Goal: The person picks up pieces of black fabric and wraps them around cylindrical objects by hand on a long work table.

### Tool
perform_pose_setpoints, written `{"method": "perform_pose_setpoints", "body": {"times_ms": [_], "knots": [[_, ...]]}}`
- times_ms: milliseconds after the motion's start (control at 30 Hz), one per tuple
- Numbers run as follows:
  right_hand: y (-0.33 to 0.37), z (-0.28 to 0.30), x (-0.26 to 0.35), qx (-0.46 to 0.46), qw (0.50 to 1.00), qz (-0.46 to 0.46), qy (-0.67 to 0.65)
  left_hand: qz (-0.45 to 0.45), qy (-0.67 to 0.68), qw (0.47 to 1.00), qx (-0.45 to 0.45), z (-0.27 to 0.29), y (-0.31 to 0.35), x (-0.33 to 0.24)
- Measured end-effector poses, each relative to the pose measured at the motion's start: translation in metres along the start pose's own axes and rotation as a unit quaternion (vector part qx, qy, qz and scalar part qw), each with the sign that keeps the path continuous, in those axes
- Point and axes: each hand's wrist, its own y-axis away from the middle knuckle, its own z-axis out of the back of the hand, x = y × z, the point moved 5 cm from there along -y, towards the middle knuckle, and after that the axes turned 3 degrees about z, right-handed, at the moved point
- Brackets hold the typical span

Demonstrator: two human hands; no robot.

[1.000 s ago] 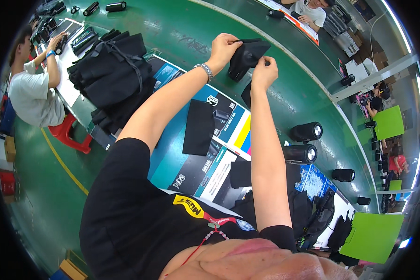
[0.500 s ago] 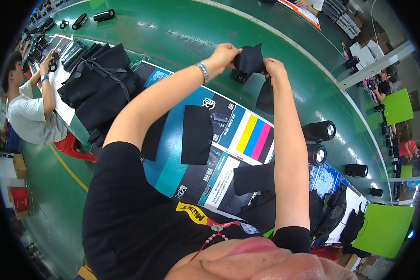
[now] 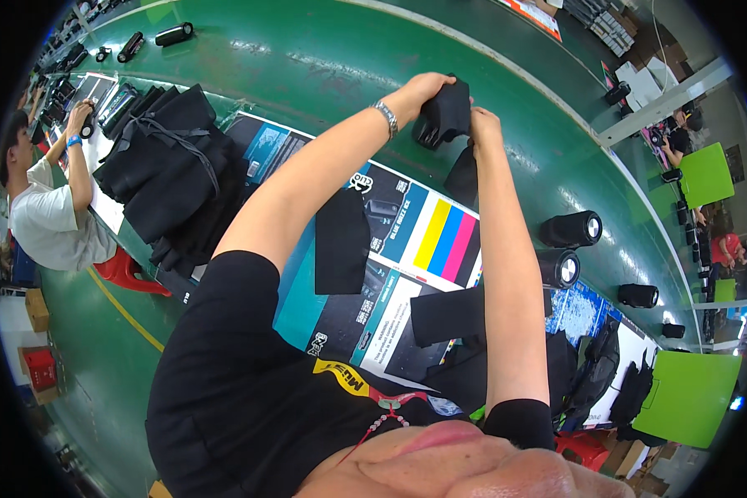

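Observation:
Both arms reach forward over the green bench. My left hand point(image 3: 426, 91) pinches the upper edge of a black cloth piece point(image 3: 451, 108). It hangs over a dark object that looks like a cylindrical speaker point(image 3: 426, 134), mostly covered. My right hand point(image 3: 484, 127) is closed at the cloth's right edge; its fingertips are partly hidden. Just below that hand lies another black piece point(image 3: 461, 176). Nearer me, a flat black cloth panel point(image 3: 341, 245) rests on a printed sheet point(image 3: 303, 319), and a second panel point(image 3: 446, 317) lies partly under my right forearm.
A heap of black cloth panels point(image 3: 170, 170) lies to the left. Black cylindrical speakers point(image 3: 570, 229) stand on the right, with others point(image 3: 174, 33) at the far left. A co-worker point(image 3: 54, 203) sits at the left. Green chair backs point(image 3: 690, 398) are at the right.
The cloth between my hands has lost its raised points and now sits lower and smoother over the dark object. My left hand has shifted right, nearer my right hand. The view has shifted slightly.

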Motion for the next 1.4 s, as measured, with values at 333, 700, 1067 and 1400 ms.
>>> {"method": "perform_pose_setpoints", "body": {"times_ms": [333, 700, 1067, 1400], "knots": [[0.024, 0.007, -0.038, -0.086, 0.993, 0.078, 0.018, -0.125, -0.309, 0.942, -0.037, 0.06, -0.056, 0.051], [0.057, 0.01, -0.028, -0.135, 0.967, 0.044, 0.211, -0.393, -0.507, 0.735, -0.22, 0.062, -0.046, 0.054], [0.086, 0.019, -0.05, 0.035, 0.977, 0.027, -0.209, -0.161, 0.11, 0.979, 0.062, -0.042, 0.04, 0.024], [0.153, 0.071, 0.043, -0.213, 0.93, 0.264, -0.139, -0.101, 0.118, 0.977, -0.148, 0.038, 0.081, 0.034]]}}
